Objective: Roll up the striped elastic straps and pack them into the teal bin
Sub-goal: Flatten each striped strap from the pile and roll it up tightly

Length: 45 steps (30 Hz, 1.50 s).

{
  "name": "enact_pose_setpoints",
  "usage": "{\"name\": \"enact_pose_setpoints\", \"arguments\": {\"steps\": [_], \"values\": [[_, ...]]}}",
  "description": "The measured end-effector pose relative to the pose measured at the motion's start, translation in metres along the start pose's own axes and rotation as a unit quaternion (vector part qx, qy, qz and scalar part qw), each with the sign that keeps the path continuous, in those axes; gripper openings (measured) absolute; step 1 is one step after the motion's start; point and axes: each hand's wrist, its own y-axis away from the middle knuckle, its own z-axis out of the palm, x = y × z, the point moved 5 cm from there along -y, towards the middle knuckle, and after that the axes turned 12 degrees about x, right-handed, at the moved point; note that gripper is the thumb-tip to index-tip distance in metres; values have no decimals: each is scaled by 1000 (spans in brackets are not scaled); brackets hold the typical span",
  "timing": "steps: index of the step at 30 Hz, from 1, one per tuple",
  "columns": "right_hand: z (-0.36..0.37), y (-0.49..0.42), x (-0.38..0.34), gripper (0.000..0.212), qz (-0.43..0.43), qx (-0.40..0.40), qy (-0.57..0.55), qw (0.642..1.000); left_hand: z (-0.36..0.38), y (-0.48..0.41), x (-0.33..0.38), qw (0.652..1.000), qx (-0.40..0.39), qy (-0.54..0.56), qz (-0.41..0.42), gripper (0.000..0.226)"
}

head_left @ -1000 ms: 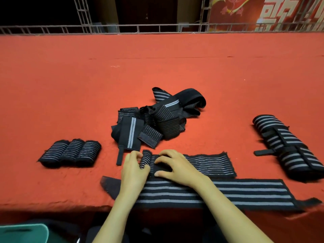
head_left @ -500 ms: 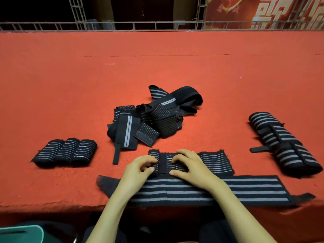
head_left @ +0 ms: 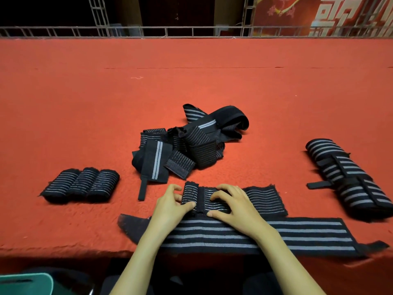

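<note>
- Red felt covers the worktop [head_left: 85, 103], which runs back to a metal rail. A corner of the teal bin [head_left: 27, 284] shows below the near-left corner.
- The narrow-striped strap [head_left: 261, 201] lies at the middle of the near edge. Its left end is wound into a small roll and the rest lies flat toward the right.
- The left hand [head_left: 170, 207] has its grip clenched on that roll, thumb and fingers pinching it. The right hand [head_left: 234, 207] has a released grip, its arched fingertips pressing the flat part just beside the roll.
- The strap looks light, soft and springy, so the roll would likely unwind if let go. It is best held across the roll's full width, with the flat part kept taut.
- A wide-striped strap [head_left: 297, 233] lies along the near edge under both wrists.
- Three finished rolls [head_left: 83, 185] sit toward the left edge, a loose heap [head_left: 187, 145] lies mid-worktop, and a large bundle [head_left: 348, 179] lies toward the right edge.
</note>
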Motion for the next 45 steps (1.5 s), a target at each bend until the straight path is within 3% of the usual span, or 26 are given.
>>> {"name": "enact_pose_setpoints", "arguments": {"steps": [8, 12, 20, 25, 30, 34, 38, 41, 45], "values": [[2, -25, -10, 71, -57, -19, 79, 995, -5, -3, -5, 986, 107, 118, -51, 30], [10, -36, -13, 68, -61, -60, 66, 994, -6, -8, -6, 989, 124, 70, -51, 28], [10, -28, -4, 50, -41, -25, 2, 999, 2, -14, -3, 993, 115, -5, -13, 27], [8, -25, -1, 49, -54, -14, -3, 998, 12, 0, 19, 978, 164, -70, 111, 23], [-9, -15, 17, 50, -60, 17, 21, 998, 26, 2, 26, 969, 119, -84, 199, 23], [-20, -5, 31, 54, -33, 39, 34, 998, 32, 7, 26, 970, 13, -27, 241, 13], [-19, -2, 28, 52, -12, 53, 60, 997, 31, 6, 21, 978, -73, 57, 189, 34], [-21, 0, 26, 49, -13, 79, 75, 994, 24, 2, 15, 985, -43, 126, 106, 39], [-21, 2, 24, 49, -29, 89, 85, 992, 30, 0, 6, 994, -40, 100, 21, 36]]}}
